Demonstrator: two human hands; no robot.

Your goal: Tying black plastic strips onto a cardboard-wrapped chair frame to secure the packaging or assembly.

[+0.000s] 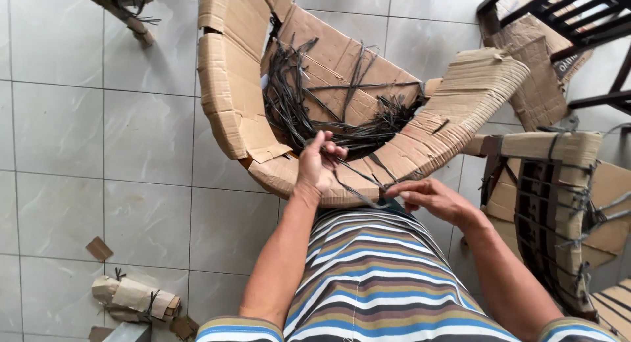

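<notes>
My left hand (318,164) is raised over the near rim of a curved cardboard shell (230,85) and pinches a thin dark strap (358,177). That strap runs down and to the right to my right hand (430,198), whose fingers close on its other end just above my striped shirt. Inside the shell lies a tangled pile of dark straps (309,108). The shell's right side is ribbed cardboard (460,98).
A cardboard-wrapped piece bound with dark straps (552,204) stands at my right. Dark wooden furniture (572,20) is at the top right. On the tiled floor (131,138) at lower left lie a small tied cardboard bundle (135,297) and scraps.
</notes>
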